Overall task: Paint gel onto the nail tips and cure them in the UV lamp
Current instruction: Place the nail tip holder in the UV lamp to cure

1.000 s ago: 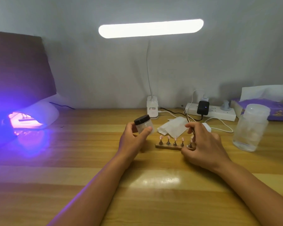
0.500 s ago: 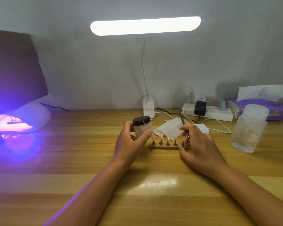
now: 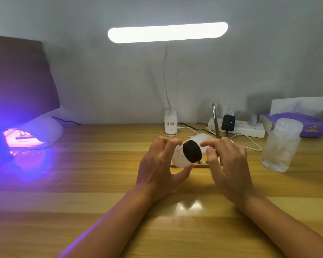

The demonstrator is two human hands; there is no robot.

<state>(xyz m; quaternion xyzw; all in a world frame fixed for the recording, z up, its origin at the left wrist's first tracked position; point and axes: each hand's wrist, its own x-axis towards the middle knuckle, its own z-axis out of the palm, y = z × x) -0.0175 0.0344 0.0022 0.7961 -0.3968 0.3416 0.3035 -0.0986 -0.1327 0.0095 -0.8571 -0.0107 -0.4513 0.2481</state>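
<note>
table: glossy wood | jar: frosted plastic | lid: matt black | bottle: translucent plastic

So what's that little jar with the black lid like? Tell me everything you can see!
The small round jar has a frosted white body, plastic or glass by its look, closed with a flat black lid. It is tipped sideways, lid toward the camera. The left hand grips it above the wooden table, fingers over it, thumb underneath. The right hand, holding a thin brown brush, has fingertips beside the lid; whether they touch it is unclear.
</note>
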